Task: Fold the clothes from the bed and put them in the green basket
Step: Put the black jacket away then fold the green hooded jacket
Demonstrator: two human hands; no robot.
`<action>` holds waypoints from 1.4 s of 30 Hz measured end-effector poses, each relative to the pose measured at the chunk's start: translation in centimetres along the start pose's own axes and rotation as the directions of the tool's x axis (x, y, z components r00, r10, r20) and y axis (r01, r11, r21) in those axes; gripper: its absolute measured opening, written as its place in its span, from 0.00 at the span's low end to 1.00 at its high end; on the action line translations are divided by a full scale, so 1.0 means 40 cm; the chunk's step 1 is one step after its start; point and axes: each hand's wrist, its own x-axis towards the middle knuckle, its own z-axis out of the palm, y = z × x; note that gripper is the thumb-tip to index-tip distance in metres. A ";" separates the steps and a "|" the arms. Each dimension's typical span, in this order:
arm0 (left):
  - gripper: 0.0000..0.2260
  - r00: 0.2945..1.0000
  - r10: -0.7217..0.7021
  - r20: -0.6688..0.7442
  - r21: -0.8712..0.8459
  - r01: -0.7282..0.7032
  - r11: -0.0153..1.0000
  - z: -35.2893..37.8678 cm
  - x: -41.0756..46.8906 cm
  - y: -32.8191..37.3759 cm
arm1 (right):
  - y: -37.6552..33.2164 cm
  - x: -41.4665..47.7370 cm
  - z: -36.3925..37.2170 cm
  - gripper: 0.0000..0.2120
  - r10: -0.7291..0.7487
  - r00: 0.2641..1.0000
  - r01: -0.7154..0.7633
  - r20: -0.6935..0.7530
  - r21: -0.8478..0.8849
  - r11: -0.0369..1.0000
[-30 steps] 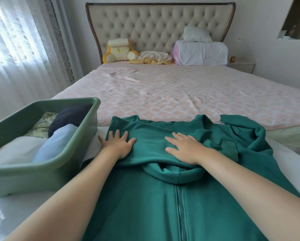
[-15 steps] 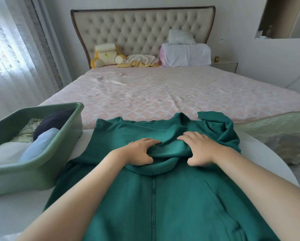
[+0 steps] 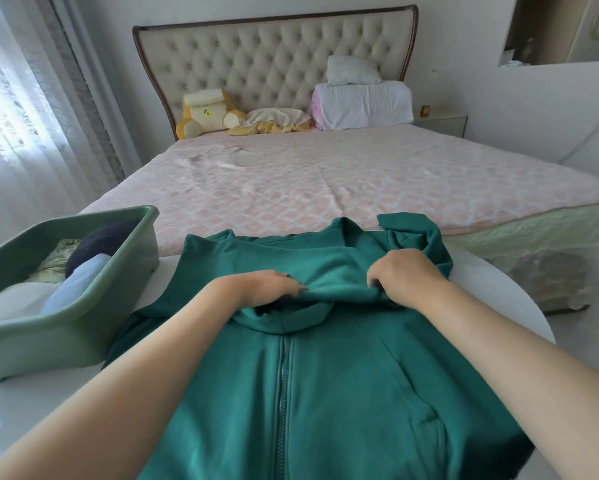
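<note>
The green hoodie (image 3: 326, 393) lay on the desk (image 3: 499, 306); the left hand (image 3: 261, 289) and right hand (image 3: 403, 277) each had a grip pinching its folded top; the green basket (image 3: 83, 327) sat beside it

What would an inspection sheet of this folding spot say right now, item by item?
Surface: white table, bearing the hoodie and the basket.
Job's things: green zip hoodie spread zip-up; green basket at left, holding folded clothes.
Clutter: plush toy and pillows against the headboard.
Hands: left hand and right hand each grip a fold of the hoodie near its hood.
Cables: nothing seen.
Surroundings: bed with pink cover behind; curtain at left.
</note>
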 end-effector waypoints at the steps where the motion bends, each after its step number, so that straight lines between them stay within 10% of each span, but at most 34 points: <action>1: 0.19 0.998 0.016 -0.054 -0.024 -0.017 1.000 -0.003 0.008 0.013 | 0.001 -0.006 0.001 0.20 -0.005 0.998 0.003 0.058 0.040 0.999; 8: 0.19 0.910 0.228 -0.346 0.162 -0.182 0.970 0.035 0.124 0.077 | 0.003 0.017 0.039 0.19 0.093 0.992 -0.066 -0.081 0.294 0.954; 12: 0.24 0.942 0.255 -0.219 0.208 -0.210 0.955 0.094 0.194 0.138 | -0.004 0.041 0.084 0.28 0.040 0.944 -0.131 0.327 0.264 0.956; 16: 0.28 0.976 0.125 -0.177 0.401 -0.044 0.915 0.113 0.240 0.174 | 0.052 0.067 0.071 0.20 0.220 0.972 -0.224 0.084 0.613 0.757; 20: 0.22 0.912 0.221 -0.346 0.455 -0.043 0.890 0.101 0.266 0.235 | 0.143 0.084 0.084 0.19 0.519 0.844 -0.315 -0.139 0.655 0.687; 24: 0.19 0.807 0.405 -0.429 0.314 -0.286 0.905 0.137 0.299 0.295 | 0.190 0.077 0.128 0.17 0.701 0.712 -0.596 0.032 0.556 0.579; 32: 0.28 0.903 0.375 -0.210 0.491 -0.234 0.839 0.201 0.332 0.327 | 0.208 0.079 0.163 0.29 0.828 0.517 -0.812 0.217 0.429 0.395; 36: 0.26 0.881 0.399 -0.256 0.323 -0.311 0.894 0.191 0.314 0.319 | 0.207 0.073 0.151 0.08 0.759 0.607 -0.747 0.236 0.495 0.443; 42: 0.22 0.809 0.278 -0.517 -0.272 -0.464 0.843 0.138 0.243 0.300 | 0.135 0.103 0.088 0.16 0.735 0.677 -0.481 -0.025 0.742 0.468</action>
